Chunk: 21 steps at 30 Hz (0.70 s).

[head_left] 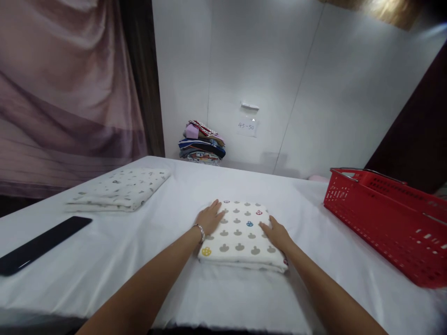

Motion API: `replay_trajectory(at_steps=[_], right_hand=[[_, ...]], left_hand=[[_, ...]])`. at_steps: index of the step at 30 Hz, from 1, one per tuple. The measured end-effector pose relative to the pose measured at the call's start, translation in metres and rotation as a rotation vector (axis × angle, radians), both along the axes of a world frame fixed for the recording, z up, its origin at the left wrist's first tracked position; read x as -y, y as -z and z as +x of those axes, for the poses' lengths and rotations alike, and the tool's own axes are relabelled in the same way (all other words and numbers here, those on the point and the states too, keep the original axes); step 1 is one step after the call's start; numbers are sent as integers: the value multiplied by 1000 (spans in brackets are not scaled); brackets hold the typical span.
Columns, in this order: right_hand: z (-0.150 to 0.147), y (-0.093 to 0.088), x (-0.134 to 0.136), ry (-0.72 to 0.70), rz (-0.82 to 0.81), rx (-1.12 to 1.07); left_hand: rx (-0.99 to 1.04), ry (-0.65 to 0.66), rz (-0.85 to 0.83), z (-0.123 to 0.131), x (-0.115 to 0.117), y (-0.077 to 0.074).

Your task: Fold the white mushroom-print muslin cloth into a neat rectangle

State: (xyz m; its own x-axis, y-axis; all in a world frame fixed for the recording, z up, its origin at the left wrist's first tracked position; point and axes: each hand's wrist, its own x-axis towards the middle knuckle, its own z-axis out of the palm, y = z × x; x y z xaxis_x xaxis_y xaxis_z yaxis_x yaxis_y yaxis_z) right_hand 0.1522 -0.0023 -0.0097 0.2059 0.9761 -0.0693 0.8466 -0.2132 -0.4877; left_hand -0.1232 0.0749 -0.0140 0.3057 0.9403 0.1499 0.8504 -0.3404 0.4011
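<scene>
A folded white cloth with a grey dotted print (240, 235) lies flat in the middle of the white-covered table (139, 260). My left hand (210, 217) rests on its left edge, fingers stretched out flat, a bracelet on the wrist. My right hand (277, 234) lies on the cloth's right edge, fingers flat against it. Neither hand grips anything.
Another folded patterned cloth (122, 188) lies at the far left. A flat black object (38, 244) sits near the left edge. A red plastic basket (391, 218) stands at the right. A stack of folded clothes (201, 143) sits by the back wall under a paper label (246, 125).
</scene>
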Motion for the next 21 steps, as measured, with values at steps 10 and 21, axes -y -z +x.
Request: replay_trajectory(at_steps=[10, 21], right_hand=[[-27, -25, -30, -375, 281, 226], [-58, 0, -78, -713, 185, 350]], left_hand=[[39, -13, 57, -17, 73, -24], [-21, 167, 21, -20, 110, -2]])
